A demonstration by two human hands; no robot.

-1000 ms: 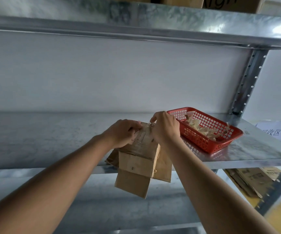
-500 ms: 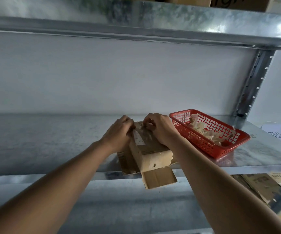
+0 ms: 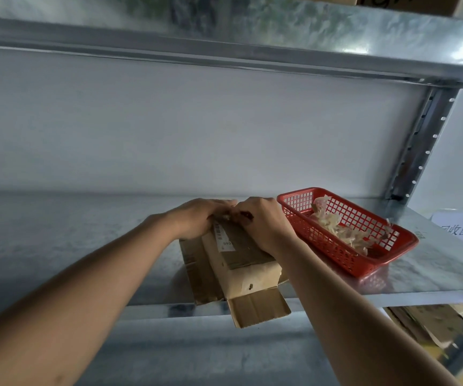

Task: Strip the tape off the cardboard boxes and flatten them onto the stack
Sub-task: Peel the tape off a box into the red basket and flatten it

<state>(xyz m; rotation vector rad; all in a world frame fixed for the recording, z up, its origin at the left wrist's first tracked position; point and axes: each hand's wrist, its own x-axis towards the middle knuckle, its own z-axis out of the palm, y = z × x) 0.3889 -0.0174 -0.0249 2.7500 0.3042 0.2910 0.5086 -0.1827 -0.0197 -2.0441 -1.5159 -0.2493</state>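
Resting on a metal shelf (image 3: 57,246), a small cardboard box (image 3: 241,254) lies on its side with one flap hanging past the front edge. It sits on a flattened piece of cardboard (image 3: 197,271). A person's two hands meet at the far end of the box. The left hand (image 3: 197,218) curls its fingers over the far left corner and holds the box down. The right hand (image 3: 263,221) has its fingers bent tight at the top seam, apparently pinching a strip of tape (image 3: 229,216), though the tape itself is too small to see clearly.

The box looks light and thin-walled, stiff along its folds but easy to crush, so it probably needs steadying while the tape is pulled. The corners and flap edges look like the best places to hold. A white label (image 3: 223,238) is stuck along its top.

Just to the right, close beside the right wrist, stands a red plastic basket (image 3: 391,257) holding crumpled tape scraps (image 3: 336,227). It could crowd the right arm. Below the shelf, at the lower right, lies a stack of flattened boxes (image 3: 430,321). A paper sign (image 3: 458,227) sits at the far right.
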